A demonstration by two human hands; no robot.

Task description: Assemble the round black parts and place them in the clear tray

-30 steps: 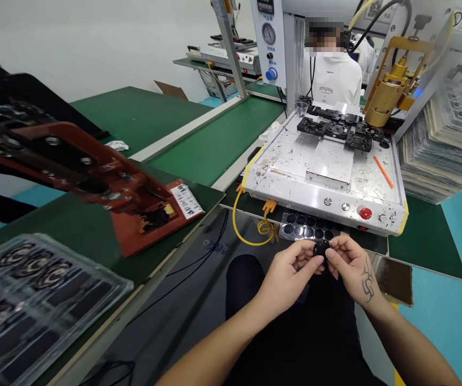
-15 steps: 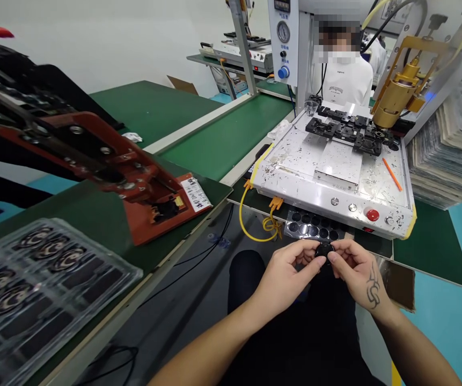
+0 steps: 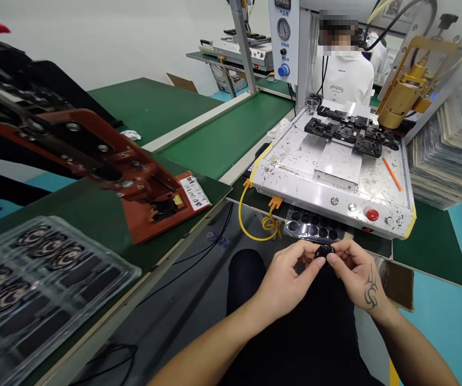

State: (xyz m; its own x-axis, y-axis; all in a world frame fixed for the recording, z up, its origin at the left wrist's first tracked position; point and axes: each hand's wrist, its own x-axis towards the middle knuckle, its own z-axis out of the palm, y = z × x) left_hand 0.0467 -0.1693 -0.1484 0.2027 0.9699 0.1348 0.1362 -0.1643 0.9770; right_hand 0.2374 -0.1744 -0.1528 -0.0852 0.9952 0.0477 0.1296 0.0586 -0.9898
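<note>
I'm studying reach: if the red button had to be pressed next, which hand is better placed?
Probably the right hand: it lies nearer the red button, and the left hand, also pinching the black piece, could likely hold it alone.

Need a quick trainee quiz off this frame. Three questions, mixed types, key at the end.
1. True or false: the left hand and the right hand both hold the small black part.

2. What colour is the thin stick lying on the white machine base?
A) blue
B) orange
C) green

3. Fill in the blank: the clear tray holding ring-shaped parts sits on the person's ____ side.

Key:
1. True
2. B
3. left
</note>
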